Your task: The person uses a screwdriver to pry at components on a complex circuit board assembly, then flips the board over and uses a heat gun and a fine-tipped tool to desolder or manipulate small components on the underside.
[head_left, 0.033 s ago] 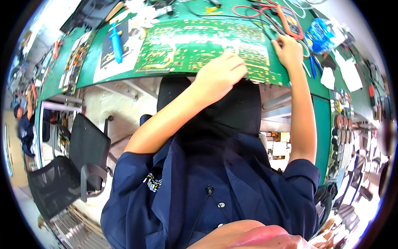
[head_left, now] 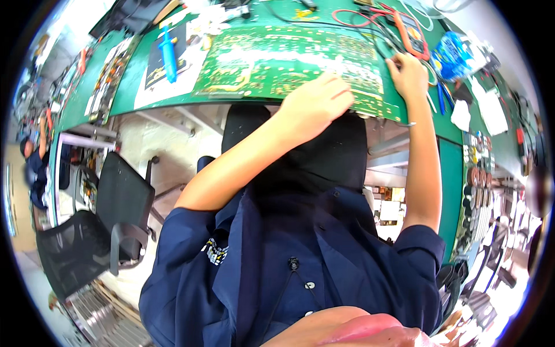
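Circuit board: a large green board (head_left: 289, 61) lying flat at the near edge of the green bench (head_left: 128, 81), in front of the person.
Left hand: the left hand (head_left: 319, 103) is over the board's near edge, fingers curled; I cannot tell whether they grip anything.
Right hand: the right hand (head_left: 411, 76) is just beside the board's right edge, fingers bent near a dark cable; its grip cannot be made out.
Right of board: a red-framed multimeter (head_left: 411, 36) and a blue bag (head_left: 452, 56).
Left of board: a blue pen-shaped tool (head_left: 168, 56).
Floor: a black chair (head_left: 124, 186).
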Motion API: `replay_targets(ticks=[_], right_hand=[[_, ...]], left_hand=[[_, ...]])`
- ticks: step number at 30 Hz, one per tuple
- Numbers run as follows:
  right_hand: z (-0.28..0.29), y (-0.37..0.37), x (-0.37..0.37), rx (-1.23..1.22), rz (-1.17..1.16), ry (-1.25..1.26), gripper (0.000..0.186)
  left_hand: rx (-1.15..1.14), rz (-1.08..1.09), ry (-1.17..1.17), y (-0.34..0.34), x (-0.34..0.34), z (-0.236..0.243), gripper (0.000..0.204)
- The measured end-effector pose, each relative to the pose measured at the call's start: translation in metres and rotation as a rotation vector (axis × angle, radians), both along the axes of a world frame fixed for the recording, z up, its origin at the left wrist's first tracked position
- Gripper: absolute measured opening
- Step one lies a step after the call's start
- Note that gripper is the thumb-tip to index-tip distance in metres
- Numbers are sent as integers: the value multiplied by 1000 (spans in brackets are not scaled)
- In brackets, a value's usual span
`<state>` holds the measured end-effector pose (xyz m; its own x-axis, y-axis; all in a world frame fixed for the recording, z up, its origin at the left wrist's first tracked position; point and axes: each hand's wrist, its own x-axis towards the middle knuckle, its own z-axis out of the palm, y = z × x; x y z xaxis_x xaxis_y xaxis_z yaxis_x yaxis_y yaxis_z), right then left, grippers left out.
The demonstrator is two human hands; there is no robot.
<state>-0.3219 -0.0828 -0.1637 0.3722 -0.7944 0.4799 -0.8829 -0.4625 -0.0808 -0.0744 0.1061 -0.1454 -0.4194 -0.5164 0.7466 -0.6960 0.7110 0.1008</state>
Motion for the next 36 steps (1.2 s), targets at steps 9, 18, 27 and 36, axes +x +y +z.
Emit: replay_targets(ticks=[9,18,27,36], right_hand=[[-7,-11,-6,76,98,-274,22],[-11,-16,-31,-151,318,-341,23],[24,111,-28,573,210,-793,40],[33,117,-29,687,417,-808,44]], left_hand=[[-88,47,-99,-9,-16,-1,12],[-26,40,-46,-7,-25,-8,14],[-1,34,4,-7,-20,-16,17],[-8,56,80,-11,-27,-3,22]])
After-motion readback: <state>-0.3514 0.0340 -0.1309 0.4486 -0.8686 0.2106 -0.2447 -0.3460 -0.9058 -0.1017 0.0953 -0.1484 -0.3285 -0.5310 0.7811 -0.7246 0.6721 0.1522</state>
